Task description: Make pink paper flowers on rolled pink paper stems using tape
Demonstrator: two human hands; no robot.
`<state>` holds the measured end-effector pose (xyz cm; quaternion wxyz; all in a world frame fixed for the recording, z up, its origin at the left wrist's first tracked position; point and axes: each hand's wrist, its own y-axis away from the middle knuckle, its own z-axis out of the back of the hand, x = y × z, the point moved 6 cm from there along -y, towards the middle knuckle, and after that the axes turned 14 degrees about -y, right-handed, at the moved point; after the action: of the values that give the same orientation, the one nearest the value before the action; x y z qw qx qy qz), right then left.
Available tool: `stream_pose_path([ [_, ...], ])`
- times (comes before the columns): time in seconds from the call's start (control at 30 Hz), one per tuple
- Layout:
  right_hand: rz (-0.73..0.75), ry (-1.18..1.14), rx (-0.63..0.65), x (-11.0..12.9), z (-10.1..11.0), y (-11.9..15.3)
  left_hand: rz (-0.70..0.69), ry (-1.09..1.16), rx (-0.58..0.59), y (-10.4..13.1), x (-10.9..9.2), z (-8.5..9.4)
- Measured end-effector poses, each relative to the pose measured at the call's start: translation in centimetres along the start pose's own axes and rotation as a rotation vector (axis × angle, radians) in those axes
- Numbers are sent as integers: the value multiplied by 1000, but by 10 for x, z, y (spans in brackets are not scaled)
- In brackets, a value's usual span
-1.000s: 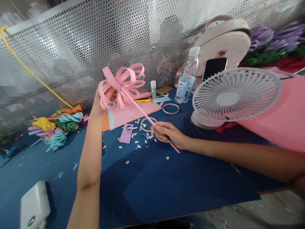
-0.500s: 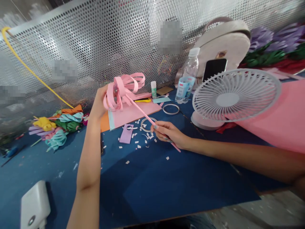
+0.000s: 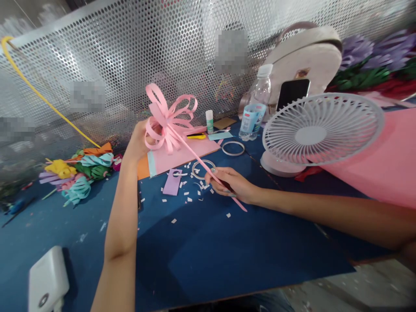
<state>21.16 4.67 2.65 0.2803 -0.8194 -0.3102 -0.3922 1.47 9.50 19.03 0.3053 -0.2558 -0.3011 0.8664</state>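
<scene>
A pink paper flower (image 3: pixel 167 119) with looped strip petals stands tilted in front of me, its loops fanned out. Its thin pink stem (image 3: pixel 196 157) slants down to the right, pinched by my right hand (image 3: pixel 229 183); the stem's end sticks out below the palm. My left hand (image 3: pixel 135 138) is at the flower's left side, against or behind the petals, which hide its fingers. Below the flower lie a pink paper sheet (image 3: pixel 185 152), a purple paper piece (image 3: pixel 172 183), a ring (image 3: pixel 195 171) and scattered white scraps.
Behind stand a glue stick (image 3: pixel 209 122), a yellow cutter (image 3: pixel 196 136), a water bottle (image 3: pixel 255 106) and a white bag (image 3: pixel 312 60). A fan (image 3: pixel 312 134) is at right. Colourful paper flowers (image 3: pixel 78 173) and a white power bank (image 3: pixel 48 279) are at left. Perforated metal (image 3: pixel 136 56) borders the back.
The flower has turned, and its petals, bunched before, now spread with one loop rising at the upper left. My right hand has shifted its grip slightly on the stem. The left arm is nearly unmoved.
</scene>
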Motion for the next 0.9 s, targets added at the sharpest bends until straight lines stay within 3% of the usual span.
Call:
stream_pose_path([
  [0.3, -29, -89, -88, -1, 5, -1, 43, -130, 37, -2, -4, 0],
  [0.53, -105, -204, -23, -5, -1, 0, -25, -163, 33, -1, -5, -3],
  [0.7, -101, -197, -16, -4, -2, -1, -7, -139, 95, 1, 3, -9],
  [0.9, -83, -193, -31, -1, 0, -2, -16, -98, 158, 1, -6, -17],
])
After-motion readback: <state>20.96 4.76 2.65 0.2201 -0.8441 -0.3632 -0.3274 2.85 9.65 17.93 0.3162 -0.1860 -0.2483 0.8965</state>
